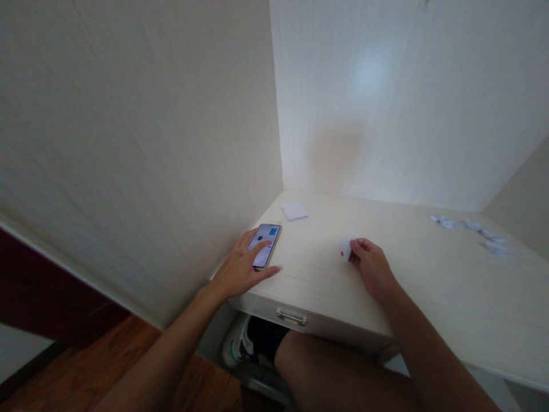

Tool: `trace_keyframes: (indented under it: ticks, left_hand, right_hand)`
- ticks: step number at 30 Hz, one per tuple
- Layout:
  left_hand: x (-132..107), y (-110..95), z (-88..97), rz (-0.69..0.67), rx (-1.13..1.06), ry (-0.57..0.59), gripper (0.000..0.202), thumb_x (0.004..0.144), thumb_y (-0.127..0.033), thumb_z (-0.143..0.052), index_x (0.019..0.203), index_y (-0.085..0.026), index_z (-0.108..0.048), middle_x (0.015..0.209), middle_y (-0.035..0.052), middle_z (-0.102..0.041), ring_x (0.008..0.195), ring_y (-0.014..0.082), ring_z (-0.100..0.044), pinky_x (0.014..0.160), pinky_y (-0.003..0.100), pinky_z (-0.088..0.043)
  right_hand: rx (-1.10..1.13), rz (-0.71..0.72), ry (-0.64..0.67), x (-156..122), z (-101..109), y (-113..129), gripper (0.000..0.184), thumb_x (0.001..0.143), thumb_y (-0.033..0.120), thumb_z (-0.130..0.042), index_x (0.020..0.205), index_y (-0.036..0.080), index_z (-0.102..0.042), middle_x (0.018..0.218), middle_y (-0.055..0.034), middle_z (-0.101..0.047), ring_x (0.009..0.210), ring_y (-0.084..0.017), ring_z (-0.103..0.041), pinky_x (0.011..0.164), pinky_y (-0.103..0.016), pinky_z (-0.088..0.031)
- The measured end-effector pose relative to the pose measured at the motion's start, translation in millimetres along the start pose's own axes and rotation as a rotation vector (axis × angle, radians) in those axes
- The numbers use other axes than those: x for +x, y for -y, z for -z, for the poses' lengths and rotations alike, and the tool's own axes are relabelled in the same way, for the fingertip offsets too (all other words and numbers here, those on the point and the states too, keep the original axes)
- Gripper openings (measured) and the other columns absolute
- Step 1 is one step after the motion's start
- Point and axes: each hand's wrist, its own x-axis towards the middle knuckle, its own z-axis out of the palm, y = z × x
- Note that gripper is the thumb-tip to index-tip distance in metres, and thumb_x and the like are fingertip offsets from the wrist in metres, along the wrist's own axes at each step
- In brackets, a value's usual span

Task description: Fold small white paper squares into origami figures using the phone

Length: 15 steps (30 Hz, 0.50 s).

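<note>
A smartphone (268, 232) with a lit screen lies flat near the desk's left edge. My left hand (244, 266) rests over it with fingers spread, one finger at the screen and the thumb beside the phone's lower corner. Between the thumb and fingers of my right hand (371, 266) is a small white piece of paper (346, 249) with a red mark on it. That hand is closed and low over the desktop. Part of the paper is hidden by the fingers.
A folded white paper (294, 211) lies at the back left of the desk (317, 274). Several crumpled white pieces (474, 226) lie at the far right. Panels rise at the left and back. A drawer handle (291, 317) projects from the front, above my legs.
</note>
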Motion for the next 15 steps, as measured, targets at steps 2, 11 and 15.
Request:
trace_keyframes:
  ticks: [2, 11, 15]
  left_hand:
    - [0.0, -0.2, -0.1, -0.012, 0.007, 0.004, 0.066, 0.084, -0.070, -0.061, 0.136, -0.028, -0.058, 0.160, 0.0134, -0.034, 0.149, 0.0384, -0.032, 0.120, 0.057, -0.034]
    - [-14.3, -0.2, -1.6, 0.111, -0.054, -0.300, 0.061, 0.088, -0.052, -0.066, 0.136, -0.020, -0.047, 0.135, 0.0153, -0.058, 0.127, 0.0328, -0.056, 0.110, 0.052, -0.046]
    - [-21.6, -0.7, -1.7, 0.112, -0.045, -0.291, 0.054, 0.089, -0.049, -0.066, 0.132, -0.020, -0.049, 0.128, 0.0135, -0.062, 0.118, 0.0320, -0.060, 0.106, 0.051, -0.048]
  right_hand:
    - [0.001, -0.004, 0.004, -0.3, -0.5, 1.2, 0.032, 0.070, 0.051, -0.080, 0.071, 0.022, -0.068, 0.071, -0.0041, -0.070, 0.070, -0.020, -0.063, 0.070, -0.035, -0.053]
    - [-0.001, -0.008, -0.021, -2.5, -2.7, 4.6, 0.032, 0.069, 0.050, -0.081, 0.071, 0.022, -0.067, 0.073, -0.0045, -0.070, 0.070, -0.020, -0.063, 0.069, -0.034, -0.052]
    - [0.014, -0.010, -0.018, -2.1, -2.3, 3.0, 0.030, 0.070, 0.050, -0.080, 0.072, 0.022, -0.068, 0.074, -0.0043, -0.071, 0.070, -0.019, -0.063, 0.070, -0.034, -0.053]
